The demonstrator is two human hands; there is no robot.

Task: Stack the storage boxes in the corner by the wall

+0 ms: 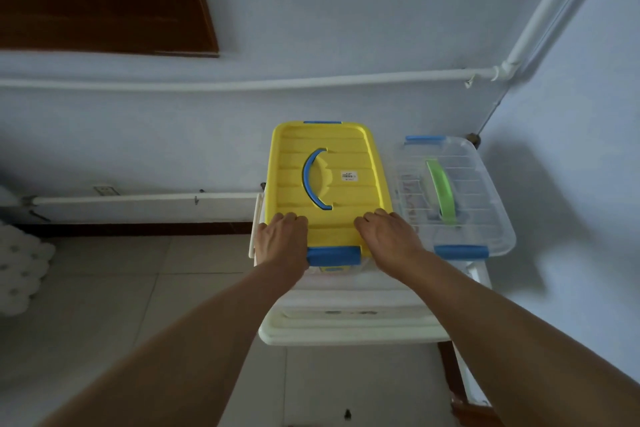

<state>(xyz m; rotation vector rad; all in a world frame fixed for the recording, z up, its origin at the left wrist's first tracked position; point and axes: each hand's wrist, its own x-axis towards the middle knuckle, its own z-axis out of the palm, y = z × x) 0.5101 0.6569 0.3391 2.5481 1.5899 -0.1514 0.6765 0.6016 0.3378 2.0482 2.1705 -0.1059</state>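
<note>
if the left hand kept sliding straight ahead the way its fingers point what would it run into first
Probably the blue handle recessed in the yellow lid; the left hand lies flat on that lid, fingers aimed toward the wall. Depth is unclear, so it might pass just left of the handle.

The room is dim, with a cool blue-grey cast over the wall point(346, 28) and floor point(104, 288). A soft, broad shadow lies on the right wall beyond the clear box point(485, 218), so light seems to come from the left. The yellow lid point(346, 152) is the brightest, sharpest thing, without glare. Wide-angle distortion bends the pipes point(242, 83) and stretches the forearms at the lower edge. Corners are soft and dark.
</note>
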